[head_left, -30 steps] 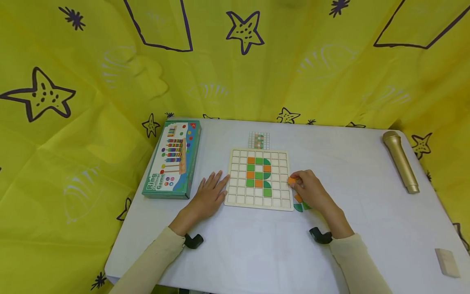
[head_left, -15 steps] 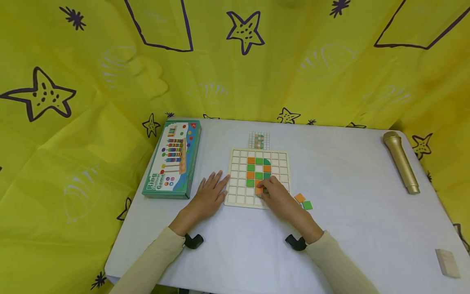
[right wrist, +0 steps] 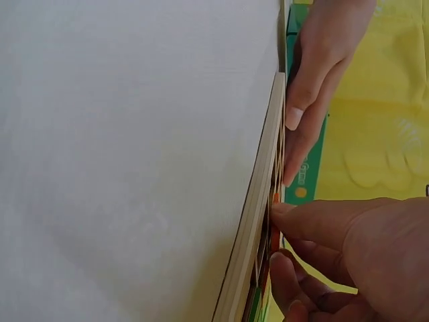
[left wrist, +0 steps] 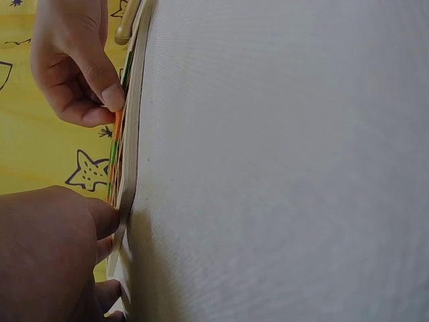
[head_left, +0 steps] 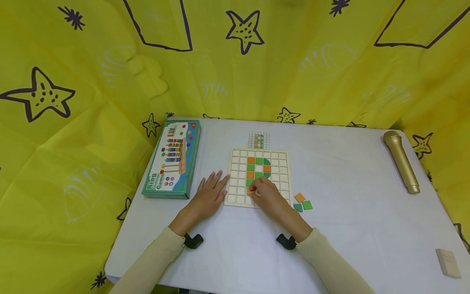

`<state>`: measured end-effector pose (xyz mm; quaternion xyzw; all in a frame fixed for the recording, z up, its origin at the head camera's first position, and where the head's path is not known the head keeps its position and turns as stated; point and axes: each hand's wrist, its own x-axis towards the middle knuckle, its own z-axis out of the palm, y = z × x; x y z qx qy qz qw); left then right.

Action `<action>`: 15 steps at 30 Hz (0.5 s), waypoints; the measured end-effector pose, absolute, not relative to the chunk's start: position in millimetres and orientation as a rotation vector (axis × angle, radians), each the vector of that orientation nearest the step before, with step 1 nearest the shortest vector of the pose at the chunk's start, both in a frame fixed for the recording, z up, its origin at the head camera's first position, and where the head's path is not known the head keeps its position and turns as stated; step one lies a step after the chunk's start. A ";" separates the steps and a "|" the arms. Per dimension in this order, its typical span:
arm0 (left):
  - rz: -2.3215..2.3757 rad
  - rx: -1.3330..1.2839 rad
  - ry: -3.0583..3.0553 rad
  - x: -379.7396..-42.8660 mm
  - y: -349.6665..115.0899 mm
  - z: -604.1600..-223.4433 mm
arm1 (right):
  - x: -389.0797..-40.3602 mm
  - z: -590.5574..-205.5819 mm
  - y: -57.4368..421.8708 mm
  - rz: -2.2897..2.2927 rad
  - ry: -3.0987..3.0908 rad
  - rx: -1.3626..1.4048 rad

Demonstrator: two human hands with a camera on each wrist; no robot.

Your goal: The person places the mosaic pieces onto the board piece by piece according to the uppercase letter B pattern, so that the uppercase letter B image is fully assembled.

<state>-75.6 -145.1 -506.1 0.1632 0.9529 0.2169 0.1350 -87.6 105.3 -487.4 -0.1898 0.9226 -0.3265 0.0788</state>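
Note:
A wooden grid board (head_left: pixel 235 199) lies on the white table, with orange and green tiles set in its middle columns. My right hand (head_left: pixel 271 198) is over the board's lower part, thumb and fingertips pinching an orange square tile (head_left: pixel 250 191) at a cell below the leftmost tile column. That orange tile (right wrist: pixel 275 231) is seen edge-on against the board in the right wrist view. The hand covers some placed tiles. With fingers spread, my left hand (head_left: pixel 208 197) rests on the table and touches the board's left edge.
Right of the board lie a loose orange tile (head_left: pixel 299 197), a green square tile (head_left: pixel 307 205) and a dark green quarter-round tile (head_left: pixel 298 207). A pattern card (head_left: pixel 259 140) sits behind the board. Around them are a game box (head_left: pixel 172 159), a gold microphone-shaped object (head_left: pixel 400 161) and a pale block (head_left: pixel 448 263).
My right hand has carried the orange tile from beside the board's right edge leftward over the board, to the lower cells of the left tile column. The left hand has stayed put.

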 end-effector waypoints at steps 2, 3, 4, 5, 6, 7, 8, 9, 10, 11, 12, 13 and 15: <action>0.631 0.471 2.761 -75.4 -145.1 -506.2 | -87.2 -487.1 103.7 -0.961 2.777 -0.612; 0.629 0.468 2.759 -75.3 -145.1 -506.2 | -86.5 -486.3 103.0 -0.954 2.786 -0.631; 0.631 0.468 2.760 -75.2 -145.1 -506.3 | -85.9 -486.0 102.8 -0.944 2.797 -0.649; 0.624 0.465 2.758 -75.1 -145.1 -506.3 | -85.3 -485.6 102.7 -0.934 2.808 -0.666; 0.627 0.465 2.760 -75.0 -145.1 -506.3 | -84.7 -485.3 102.7 -0.926 2.816 -0.676; 0.628 0.465 2.760 -74.9 -145.1 -506.0 | -84.1 -485.0 103.0 -0.920 2.824 -0.686; 0.627 0.464 2.759 -74.9 -145.1 -505.8 | -83.6 -484.9 103.3 -0.912 2.829 -0.696; 0.624 0.463 2.756 -74.9 -145.1 -505.4 | -83.4 -484.6 103.8 -0.908 2.830 -0.704; 0.626 0.464 2.756 -74.9 -145.0 -505.1 | -83.0 -484.1 104.6 -0.898 2.832 -0.713; 0.624 0.463 2.754 -75.1 -144.9 -504.6 | -82.8 -483.7 105.8 -0.889 2.832 -0.714; 0.632 0.465 2.756 -75.1 -144.8 -504.4 | -82.3 -483.1 107.9 -0.883 2.831 -0.708; 0.628 0.463 2.752 -75.3 -144.7 -504.4 | -81.6 -482.4 110.7 -0.880 2.828 -0.693; 0.623 0.460 2.742 -75.7 -144.8 -504.2 | -80.0 -480.8 118.7 -0.881 2.829 -0.649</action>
